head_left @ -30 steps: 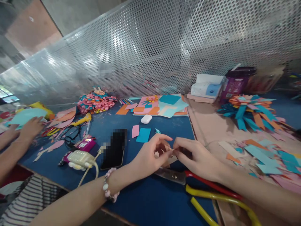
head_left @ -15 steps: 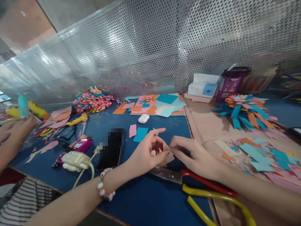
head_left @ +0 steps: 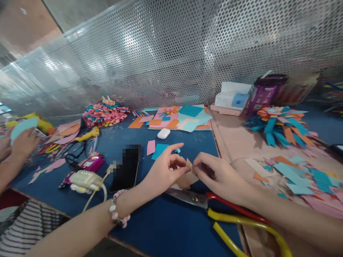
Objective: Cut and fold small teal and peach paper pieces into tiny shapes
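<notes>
My left hand (head_left: 167, 167), with a beaded bracelet on its wrist, pinches a small peach paper piece (head_left: 189, 164) between thumb and fingers. From the other side my right hand (head_left: 218, 173) has thumb and forefinger closed at the same piece; the fingers hide part of it. Beneath the hands lies more peach paper (head_left: 190, 179). Scissors (head_left: 194, 198) with red and yellow handles rest just below, partly under my right hand. Beyond my left hand are a blue paper square (head_left: 160, 151), a pink paper piece (head_left: 150, 147) and a tiny folded light-blue piece (head_left: 178, 150).
A phone (head_left: 127, 171) and a power strip (head_left: 87, 181) lie left. A white earbud case (head_left: 163, 134) sits ahead, before stacked coloured paper (head_left: 193, 123). Paper scraps (head_left: 297, 175) and a paper-strip flower (head_left: 278, 125) are right. Another person's hand (head_left: 25, 142) holds light-blue paper at far left.
My hands stay nearly in place, with the small peach piece now showing more between the fingertips. The other person's light-blue paper has turned to show its broad face.
</notes>
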The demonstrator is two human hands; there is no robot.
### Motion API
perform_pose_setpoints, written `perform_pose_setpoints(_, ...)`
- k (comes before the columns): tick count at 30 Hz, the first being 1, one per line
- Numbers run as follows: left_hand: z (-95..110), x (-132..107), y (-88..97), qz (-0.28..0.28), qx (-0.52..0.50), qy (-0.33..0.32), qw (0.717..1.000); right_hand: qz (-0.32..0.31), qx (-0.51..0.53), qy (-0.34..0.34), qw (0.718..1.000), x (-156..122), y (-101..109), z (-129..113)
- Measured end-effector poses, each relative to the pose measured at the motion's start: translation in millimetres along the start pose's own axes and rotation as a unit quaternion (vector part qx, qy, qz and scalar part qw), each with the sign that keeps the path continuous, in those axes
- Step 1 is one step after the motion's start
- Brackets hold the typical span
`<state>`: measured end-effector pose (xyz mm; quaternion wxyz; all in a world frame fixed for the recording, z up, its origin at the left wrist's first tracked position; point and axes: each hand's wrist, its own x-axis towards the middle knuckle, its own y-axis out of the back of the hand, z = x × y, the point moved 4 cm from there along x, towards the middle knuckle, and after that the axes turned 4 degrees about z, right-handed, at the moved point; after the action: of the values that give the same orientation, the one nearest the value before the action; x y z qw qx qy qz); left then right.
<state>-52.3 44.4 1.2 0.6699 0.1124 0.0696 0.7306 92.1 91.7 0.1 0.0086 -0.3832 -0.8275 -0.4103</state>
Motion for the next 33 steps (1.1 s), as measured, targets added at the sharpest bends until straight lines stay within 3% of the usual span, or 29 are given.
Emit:
perform_pose_setpoints(5, -1.1, 0.5, 1.6, 0.006, -0.023, 0.001, 1.0, -0.003, -0.016, 0.004, 1.0, 0.4, -1.5, 1.3)
perform_pose_setpoints(11, 0.9, 0.8, 2.0, 0.016, 0.026, -0.005, 1.0, -0.004, -0.016, 0.016, 1.0, -0.5, 1.2, -0.2)
perform_pose_setpoints(22, -1.2, 1.5, 2.2, 0.011, 0.082, -0.019, 0.996, -0.01, 0.017, -0.024, 1.0, 3.1, -1.3, 3.3)
perform_pose_setpoints(33, 3.1, 1.5, 0.7, -0.056, 0.149, -0.041, 0.986, 0.014, 0.081, -0.034, 0.996, 2.0, 3.5, 7.8)
